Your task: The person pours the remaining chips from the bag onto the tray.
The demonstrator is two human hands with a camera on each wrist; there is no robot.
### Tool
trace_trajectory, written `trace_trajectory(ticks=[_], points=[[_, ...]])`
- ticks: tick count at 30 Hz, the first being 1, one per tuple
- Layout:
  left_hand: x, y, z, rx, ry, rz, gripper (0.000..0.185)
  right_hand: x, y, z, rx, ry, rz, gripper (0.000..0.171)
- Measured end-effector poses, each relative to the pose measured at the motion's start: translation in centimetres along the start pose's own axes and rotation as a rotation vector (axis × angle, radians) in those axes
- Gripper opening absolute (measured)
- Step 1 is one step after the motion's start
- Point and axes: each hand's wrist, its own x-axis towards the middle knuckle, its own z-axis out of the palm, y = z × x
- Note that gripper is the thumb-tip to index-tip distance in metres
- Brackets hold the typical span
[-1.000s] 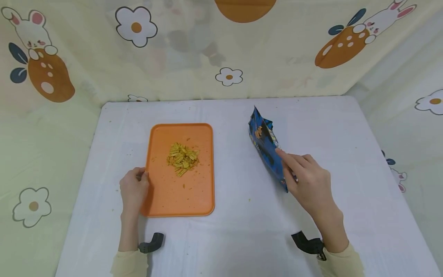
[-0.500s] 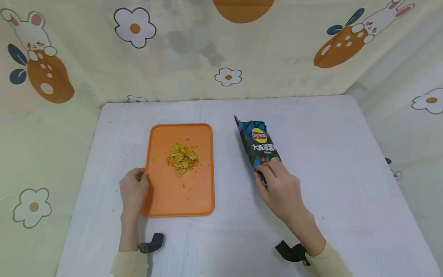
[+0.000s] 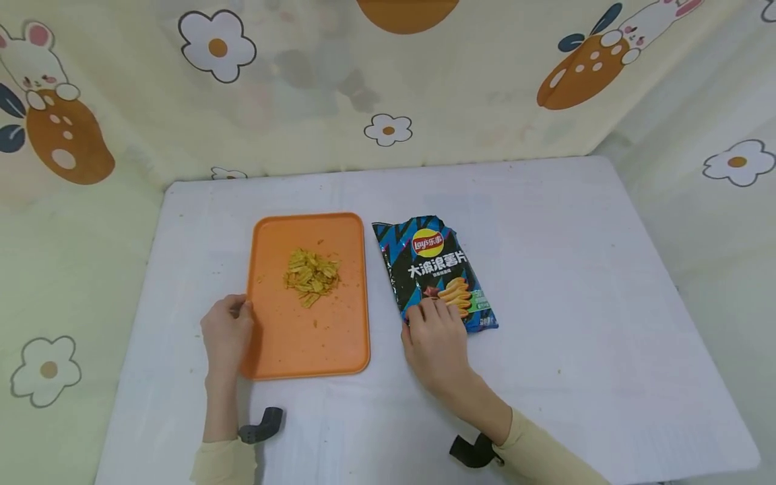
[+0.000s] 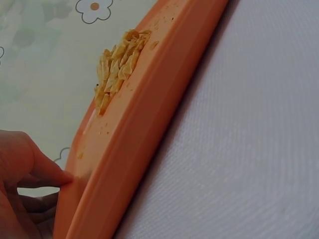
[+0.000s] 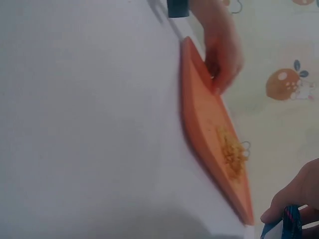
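Two hands on a white table (image 3: 545, 269), noted left to right; left hand (image 3: 226, 330) at the left rim of an orange tray (image 3: 306, 343), thumb on top of the rim and fingers curled under its edge, gripping it; left wrist view shows the thumb tip pressed on the tray's lip, fingers tucked beneath; tray lies flat on the table, long side running away from the person; small heap of yellow ridged crisps (image 3: 310, 276) in the tray's far half, a few crumbs scattered nearer on the orange surface; just right of the tray, not touching it, a dark blue-and-black crisp bag (image 3: 433, 266) lying flat, face up, torn top edge pointing away, yellow-red logo near the top; right hand (image 3: 435, 337) resting on the bag's near-left corner, fingers fairly straight and laid on the printed face, thumb at the bag's left edge; whether the thumb hooks under the corner cannot be told; right wrist view shows only bent fingertips beside a sliver of the bag; cream sleeves at both wrists.
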Motion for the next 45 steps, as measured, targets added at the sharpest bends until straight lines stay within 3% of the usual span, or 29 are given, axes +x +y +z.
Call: trace_trajectory(ticks=[8,13,17,24,34,39,45], points=[[-0.3,-0.1,-0.1,-0.004,-0.02,-0.041,0.03,0.1,-0.4,2.7,0.037,-0.095,-0.033,0.013],[-0.5,-0.2,0.0,0.001,-0.002,-0.014,0.029,0.0,0.0,4.0,0.078,-0.137,-0.011,0.013],[-0.4,-0.1,0.1,0.001,0.017,0.015,0.029,0.1,0.4,4.9,0.117,-0.126,0.006,0.013],[-0.8,0.1,0.4,0.001,-0.008,-0.004,0.03,0.1,1.1,6.3,0.185,-0.066,0.029,0.011],[-0.6,0.4,0.6,0.013,-0.008,-0.002,0.03,0.3,1.7,5.6,0.226,-0.005,-0.005,0.006],[-0.6,0.4,0.3,0.048,-0.02,0.024,0.031,0.6,2.8,4.5,0.353,0.074,-0.085,0.009],[-0.7,1.0,0.2,0.139,0.024,0.103,0.04,1.6,5.4,2.9,0.497,0.142,-0.131,0.019]])
